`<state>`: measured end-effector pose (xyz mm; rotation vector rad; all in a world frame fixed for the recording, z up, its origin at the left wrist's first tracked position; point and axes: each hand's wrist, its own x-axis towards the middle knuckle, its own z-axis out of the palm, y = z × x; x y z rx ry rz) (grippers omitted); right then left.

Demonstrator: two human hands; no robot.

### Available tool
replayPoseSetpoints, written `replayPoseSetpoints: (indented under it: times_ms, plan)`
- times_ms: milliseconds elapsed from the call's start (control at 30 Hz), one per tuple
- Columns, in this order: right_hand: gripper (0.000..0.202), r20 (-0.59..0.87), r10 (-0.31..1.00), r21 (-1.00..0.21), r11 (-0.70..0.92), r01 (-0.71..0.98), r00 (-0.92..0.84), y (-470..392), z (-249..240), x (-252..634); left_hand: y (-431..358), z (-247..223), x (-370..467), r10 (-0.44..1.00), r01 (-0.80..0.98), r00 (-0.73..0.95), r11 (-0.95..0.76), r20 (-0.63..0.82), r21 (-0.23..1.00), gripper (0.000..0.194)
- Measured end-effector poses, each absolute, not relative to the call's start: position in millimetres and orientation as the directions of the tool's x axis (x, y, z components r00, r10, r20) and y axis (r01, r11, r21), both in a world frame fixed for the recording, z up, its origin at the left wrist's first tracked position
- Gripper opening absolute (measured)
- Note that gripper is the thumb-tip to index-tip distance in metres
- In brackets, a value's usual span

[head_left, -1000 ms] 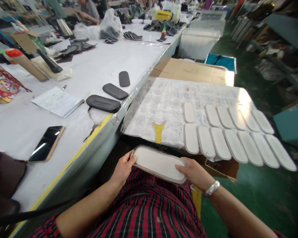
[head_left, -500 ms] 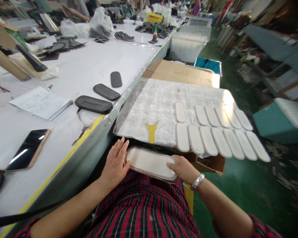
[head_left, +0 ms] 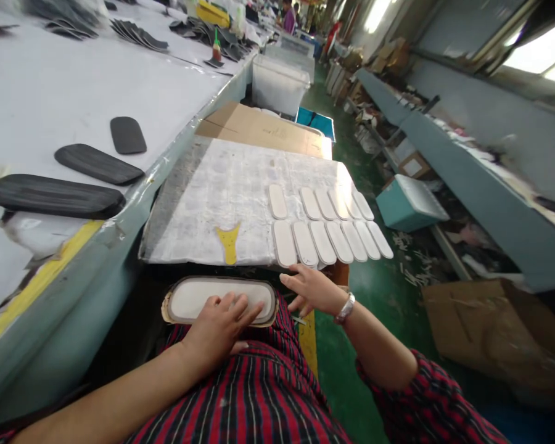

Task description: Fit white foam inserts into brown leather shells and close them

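One oblong white panel (head_left: 189,298) lies under the loosely spread left hand (head_left: 216,332), near the finger-splayed right hand (head_left: 315,290).

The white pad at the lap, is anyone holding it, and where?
No grip shows: the left hand lies on top of the white pad, mostly over its right half. The right hand is off it, holding nothing.

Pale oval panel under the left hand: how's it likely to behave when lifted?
The pale oval panel is probably fairly stiff: its ends show no clear droop beyond the left hand. Unlikely to roll: it lies broad side up.
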<state>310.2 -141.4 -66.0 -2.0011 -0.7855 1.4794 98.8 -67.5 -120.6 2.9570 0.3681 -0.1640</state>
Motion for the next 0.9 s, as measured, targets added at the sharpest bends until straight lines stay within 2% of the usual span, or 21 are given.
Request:
replayPoseSetpoints:
  times_ms: [233, 367, 467, 533, 600, 700, 800, 833, 900]
  plan:
    - [0.027, -0.614, 0.740, -0.743, -0.660, 0.116, 0.274, -159, -92, 313, -73, -125, 100, 0.256, 0.267, 0.961, -0.958, -0.104, 0.109, 0.072]
    - [0.026, -0.629, 0.726, -0.713, -0.681, 0.167, 0.277, -164, -116, 312, -75, -125, 101, 0.290, 0.298, 0.953, -0.950, -0.088, 0.093, 0.061]
    - [0.032, -0.499, 0.809, -0.719, -0.586, 0.374, 0.310, -163, -121, 310, -75, -124, 100, 0.293, 0.302, 0.952, -0.948, -0.090, 0.099, 0.058]
    - [0.040, -0.324, 0.900, -0.701, -0.436, 0.565, 0.292, -154, -120, 306, -76, -125, 100, 0.297, 0.306, 0.950, -0.947, -0.095, 0.101, 0.060]
    - [0.043, -0.215, 0.955, -0.634, -0.296, 0.715, 0.205, -137, -118, 303, -76, -126, 100, 0.299, 0.309, 0.949, -0.946, -0.101, 0.103, 0.064]
    - [0.021, -0.241, 0.967, -0.530, -0.201, 0.824, 0.081, -109, -117, 299, -78, -127, 100, 0.312, 0.324, 0.943, -0.940, -0.115, 0.103, 0.072]
    - [0.023, -0.294, 0.952, -0.516, -0.237, 0.823, 0.090, -93, -118, 303, -80, -125, 101, 0.333, 0.346, 0.935, -0.933, -0.127, 0.101, 0.076]
    - [0.023, -0.314, 0.945, -0.537, -0.259, 0.803, 0.095, -92, -118, 306, -80, -124, 102, 0.336, 0.349, 0.933, -0.932, -0.129, 0.101, 0.075]
    - [0.026, -0.398, 0.914, -0.683, -0.353, 0.640, 0.080, -98, -121, 317, -79, -123, 103, 0.334, 0.349, 0.933, -0.931, -0.131, 0.106, 0.072]
